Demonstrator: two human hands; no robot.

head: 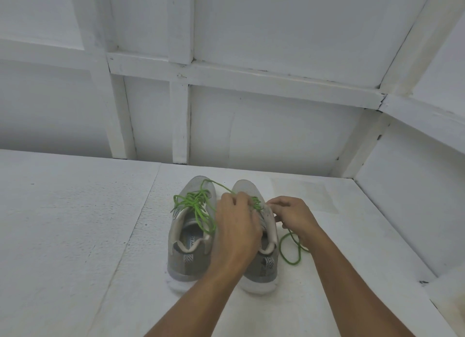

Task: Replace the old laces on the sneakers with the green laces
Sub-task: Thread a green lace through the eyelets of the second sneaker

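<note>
Pinching green lace (256, 203): L hand (236, 222), R hand (293, 214), over R sneaker (259, 265).

Two bare forearms, sleeveless as far as visible, with bare left hand (236, 223) and right hand (293, 214).

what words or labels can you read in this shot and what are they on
"OY FO": partial, blurred letters on the blue insole label of the left sneaker.
Right sneaker: insole hidden under the left hand; nothing readable.
Heel tabs: chevron marks only, no words.
</note>
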